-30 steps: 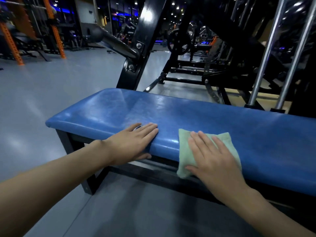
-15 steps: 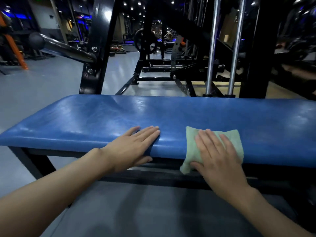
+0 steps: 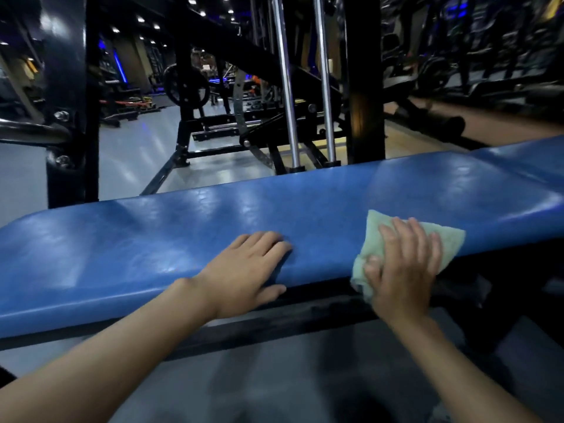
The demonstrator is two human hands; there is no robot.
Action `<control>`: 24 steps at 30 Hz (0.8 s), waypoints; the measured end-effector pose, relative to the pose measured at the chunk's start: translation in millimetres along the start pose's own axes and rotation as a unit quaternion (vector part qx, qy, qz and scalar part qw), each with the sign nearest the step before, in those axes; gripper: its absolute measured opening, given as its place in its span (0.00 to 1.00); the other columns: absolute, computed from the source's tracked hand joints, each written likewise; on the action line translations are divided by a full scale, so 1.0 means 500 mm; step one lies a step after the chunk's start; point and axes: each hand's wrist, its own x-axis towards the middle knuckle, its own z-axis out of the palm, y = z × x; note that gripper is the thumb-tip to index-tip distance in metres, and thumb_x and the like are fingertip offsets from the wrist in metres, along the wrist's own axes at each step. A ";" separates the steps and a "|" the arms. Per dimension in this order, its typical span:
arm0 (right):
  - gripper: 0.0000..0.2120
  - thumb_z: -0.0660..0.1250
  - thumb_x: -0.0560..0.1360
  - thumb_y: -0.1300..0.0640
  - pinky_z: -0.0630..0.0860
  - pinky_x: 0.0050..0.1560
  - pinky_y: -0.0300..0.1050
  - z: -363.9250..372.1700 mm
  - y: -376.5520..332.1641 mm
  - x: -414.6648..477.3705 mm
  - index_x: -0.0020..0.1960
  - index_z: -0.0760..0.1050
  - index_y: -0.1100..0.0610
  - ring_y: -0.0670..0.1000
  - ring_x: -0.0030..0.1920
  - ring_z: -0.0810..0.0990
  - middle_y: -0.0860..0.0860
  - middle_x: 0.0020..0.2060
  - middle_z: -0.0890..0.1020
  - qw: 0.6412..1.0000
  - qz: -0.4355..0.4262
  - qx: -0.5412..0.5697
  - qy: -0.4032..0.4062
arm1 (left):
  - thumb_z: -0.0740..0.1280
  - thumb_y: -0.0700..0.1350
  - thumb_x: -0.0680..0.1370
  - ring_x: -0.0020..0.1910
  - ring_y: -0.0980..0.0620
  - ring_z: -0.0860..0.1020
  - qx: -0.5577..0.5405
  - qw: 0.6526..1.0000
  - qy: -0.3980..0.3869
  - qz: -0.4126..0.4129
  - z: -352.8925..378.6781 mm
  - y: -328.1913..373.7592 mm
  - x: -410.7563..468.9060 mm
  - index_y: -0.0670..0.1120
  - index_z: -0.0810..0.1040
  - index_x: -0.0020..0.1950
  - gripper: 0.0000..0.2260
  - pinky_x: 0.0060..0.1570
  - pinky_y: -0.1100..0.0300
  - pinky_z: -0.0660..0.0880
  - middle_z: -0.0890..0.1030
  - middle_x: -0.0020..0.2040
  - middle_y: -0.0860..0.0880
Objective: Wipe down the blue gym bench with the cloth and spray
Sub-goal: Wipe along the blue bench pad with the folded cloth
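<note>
Here the right hand [image 3: 403,270], fingers flat, presses the cloth [image 3: 448,239] over the near edge of the blue bench [image 3: 152,239] at 4 o'clock (left hand [image 3: 244,270] spread flat at 6), where the unpinched cloth could slip floorward.

Bare bench [image 3: 152,239] top lies open leftward; black upright [image 3: 364,77] and chrome rods [image 3: 285,87] crowd its far edge.

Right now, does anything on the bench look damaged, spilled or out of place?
Nothing stands out. The blue bench looks intact; left hand rests flat on it, right hand presses the green cloth over its near edge.
</note>
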 end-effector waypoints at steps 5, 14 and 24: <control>0.24 0.58 0.70 0.52 0.49 0.75 0.63 0.021 -0.082 -0.006 0.62 0.77 0.60 0.62 0.73 0.65 0.58 0.66 0.76 0.999 0.019 0.045 0.007 | 0.62 0.63 0.72 0.65 0.49 0.69 -0.017 1.000 0.002 0.019 0.007 0.031 0.075 0.49 0.67 0.70 0.30 0.66 0.53 0.66 0.69 0.67 0.50; 0.25 0.54 0.74 0.49 0.50 0.74 0.68 -0.005 0.129 0.076 0.63 0.78 0.60 0.64 0.74 0.62 0.61 0.69 0.73 0.994 0.109 -0.003 0.006 | 0.57 0.64 0.75 0.72 0.53 0.63 -0.062 0.997 -0.003 0.047 0.007 0.087 0.161 0.52 0.63 0.74 0.30 0.70 0.54 0.62 0.64 0.74 0.54; 0.28 0.53 0.72 0.44 0.43 0.74 0.68 0.002 0.185 0.111 0.64 0.78 0.55 0.62 0.78 0.54 0.59 0.74 0.67 0.980 0.199 0.013 0.021 | 0.50 0.59 0.73 0.50 0.50 0.69 -0.062 0.998 0.015 0.017 0.003 0.181 0.277 0.50 0.67 0.53 0.17 0.56 0.51 0.67 0.68 0.50 0.54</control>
